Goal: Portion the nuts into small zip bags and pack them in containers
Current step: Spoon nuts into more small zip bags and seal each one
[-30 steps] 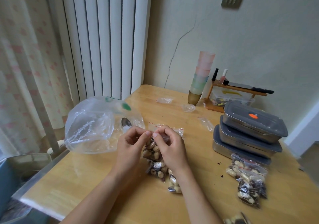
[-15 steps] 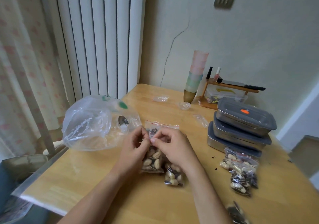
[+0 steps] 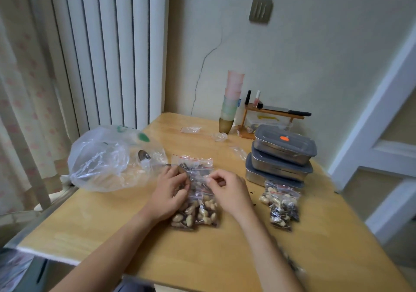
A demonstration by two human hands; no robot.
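sealing step | left hand and right hand pinch zip bag top, to close it | bag lies on desk for support

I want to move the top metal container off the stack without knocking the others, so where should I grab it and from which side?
Grip the top container across its two long sides, just under the grey lid rim, fingers coming down from above. It sits tilted and offset on the two containers below, so lift straight up rather than sliding. The filled nut bags lie against the stack's front, so avoid reaching in low from there.
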